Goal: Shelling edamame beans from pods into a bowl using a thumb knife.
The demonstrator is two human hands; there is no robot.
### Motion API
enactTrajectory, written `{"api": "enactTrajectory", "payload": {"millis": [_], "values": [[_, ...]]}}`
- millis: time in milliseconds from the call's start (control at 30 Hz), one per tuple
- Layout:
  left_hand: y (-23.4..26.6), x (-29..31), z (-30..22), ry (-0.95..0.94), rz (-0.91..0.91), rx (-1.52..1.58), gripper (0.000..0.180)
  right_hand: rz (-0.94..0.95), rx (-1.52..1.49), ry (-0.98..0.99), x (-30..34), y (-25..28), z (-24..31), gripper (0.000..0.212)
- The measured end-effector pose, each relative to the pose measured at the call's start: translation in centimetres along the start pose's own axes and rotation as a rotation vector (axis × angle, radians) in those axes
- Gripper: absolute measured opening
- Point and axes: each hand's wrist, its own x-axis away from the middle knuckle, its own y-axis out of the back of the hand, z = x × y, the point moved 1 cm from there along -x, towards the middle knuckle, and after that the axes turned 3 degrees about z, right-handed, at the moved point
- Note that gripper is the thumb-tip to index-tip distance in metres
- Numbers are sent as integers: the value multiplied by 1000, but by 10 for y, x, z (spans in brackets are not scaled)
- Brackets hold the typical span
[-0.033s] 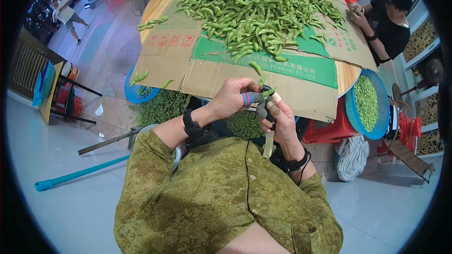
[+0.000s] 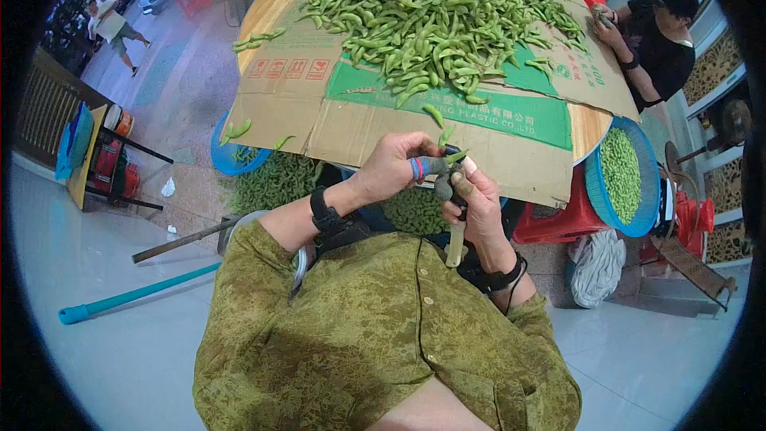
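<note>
Right now, in the head view, my left hand pinches a green pod just off the desk's near edge, while my right hand is pressed around small scissors. Judging by the big pod heap left on the cardboard, against a part-filled blue basket by the right edge, most remains.

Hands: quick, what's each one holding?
Left hand: closed, pinching a green bean pod.
Right hand: closed around small scissors.

Bean pods lay heaped on cardboard covering the counter; a basket, apparently holding pods, stood right, another basket left.
</note>
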Motion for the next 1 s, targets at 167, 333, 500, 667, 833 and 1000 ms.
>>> {"api": "enactTrajectory", "payload": {"millis": [167,333,500,667,833,1000], "values": [[3,-1,6,-58,-13,-37,10,-66,6,0,-2,-3,1,29],[6,0,3,111,183,369,11,42,-113,-82,6,1,3,29],[9,-6,6,229,280,656,12,34,-263,-187,2,8,4,32],[1,0,-17,-782,47,-909,21,-11,-338,-244,2,16,-1,18],[3,6,-20,-694,101,-1195,21,53,-423,-277,0,22,-6,14],[7,1,-24,-751,100,-905,19,42,-497,-319,-1,8,2,10]]}}
